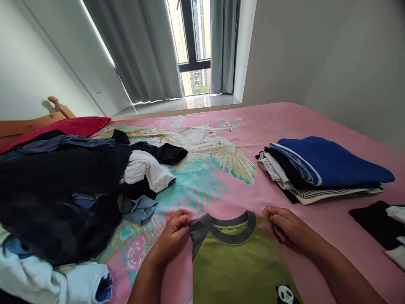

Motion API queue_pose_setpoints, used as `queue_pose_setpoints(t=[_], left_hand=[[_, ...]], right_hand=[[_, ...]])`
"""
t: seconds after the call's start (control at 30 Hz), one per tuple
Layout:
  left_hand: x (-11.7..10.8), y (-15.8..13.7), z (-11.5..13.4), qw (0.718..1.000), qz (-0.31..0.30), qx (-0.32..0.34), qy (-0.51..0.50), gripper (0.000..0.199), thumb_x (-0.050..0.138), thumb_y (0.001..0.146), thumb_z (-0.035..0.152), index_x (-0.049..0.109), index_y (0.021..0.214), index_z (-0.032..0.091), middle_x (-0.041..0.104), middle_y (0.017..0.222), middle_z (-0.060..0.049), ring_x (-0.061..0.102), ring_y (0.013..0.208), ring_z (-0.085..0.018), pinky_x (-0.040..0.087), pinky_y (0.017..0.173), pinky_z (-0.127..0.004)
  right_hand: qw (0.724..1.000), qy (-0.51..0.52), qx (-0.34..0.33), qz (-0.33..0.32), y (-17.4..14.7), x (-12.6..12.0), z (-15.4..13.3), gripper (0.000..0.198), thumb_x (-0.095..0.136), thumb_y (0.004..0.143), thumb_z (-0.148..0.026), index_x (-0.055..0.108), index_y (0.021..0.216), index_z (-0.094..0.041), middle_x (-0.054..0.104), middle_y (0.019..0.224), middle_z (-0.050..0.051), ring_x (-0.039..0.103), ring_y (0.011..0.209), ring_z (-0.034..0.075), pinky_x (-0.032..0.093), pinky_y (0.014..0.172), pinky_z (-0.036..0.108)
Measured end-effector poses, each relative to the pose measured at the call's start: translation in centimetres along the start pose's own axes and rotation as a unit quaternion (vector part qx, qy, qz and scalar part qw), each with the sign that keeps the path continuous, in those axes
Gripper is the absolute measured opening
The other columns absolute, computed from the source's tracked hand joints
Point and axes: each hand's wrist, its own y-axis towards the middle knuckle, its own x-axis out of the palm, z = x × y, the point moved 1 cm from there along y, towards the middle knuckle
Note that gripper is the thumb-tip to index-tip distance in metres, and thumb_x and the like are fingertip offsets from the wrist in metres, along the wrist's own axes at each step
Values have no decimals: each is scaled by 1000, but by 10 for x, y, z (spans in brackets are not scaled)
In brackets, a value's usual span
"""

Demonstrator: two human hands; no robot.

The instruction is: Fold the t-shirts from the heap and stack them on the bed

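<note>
A green T-shirt [236,266] with a grey collar and a small panda print lies front up on the pink bedsheet [256,114], its lower part cut off by the picture's bottom edge. One of its sleeves is grey, the other brownish. My left hand [177,223] pinches the grey sleeve near the shoulder. At the opposite shoulder, my right hand [283,223] grips the brownish sleeve between thumb and fingers. The shirt's top is spread between both hands.
A loose heap of dark clothes [63,173] covers the left side, with white pants [57,280] in front. To the right sits a folded stack topped by a blue garment [332,160]; black clothing [376,221] lies nearer. Behind are a red pillow [69,126] and grey curtains [142,50].
</note>
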Motion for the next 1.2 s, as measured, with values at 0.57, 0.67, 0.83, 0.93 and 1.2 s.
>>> queue_pose_setpoints(t=[0.57,0.67,0.83,0.93,1.2], left_hand=[[2,-1,3,995,34,30,85,15,41,78,18,48,65,20,53,84,-3,47,87,-19,35,83,-33],[3,0,2,992,56,30,113,16,41,77,16,48,63,21,54,83,-3,47,85,-19,36,81,-34],[2,0,3,990,61,26,123,17,40,75,14,52,64,20,55,84,-4,48,87,-20,38,82,-35],[0,-1,4,991,58,18,116,15,41,77,15,53,69,20,55,86,-3,49,88,-19,39,84,-36],[-4,-6,16,977,167,19,130,19,39,78,12,54,87,20,57,87,-2,53,86,-17,44,80,-33]], right_hand=[[956,-252,-108,104,-1,3,-14,31,34,90,-36,42,64,-21,47,63,-2,44,61,14,31,58,27],[946,-281,-107,119,1,3,-10,29,34,90,-36,42,65,-22,49,63,-2,46,61,14,31,58,27],[950,-276,-78,121,3,3,-8,20,40,86,-36,52,76,-23,54,61,-3,47,57,14,31,54,26],[955,-261,-49,129,3,3,-7,20,41,84,-36,55,93,-24,52,55,-6,44,50,13,30,50,25],[916,-310,-46,249,-7,4,-21,31,43,84,-46,56,100,-24,55,53,-5,50,46,14,35,48,25]])
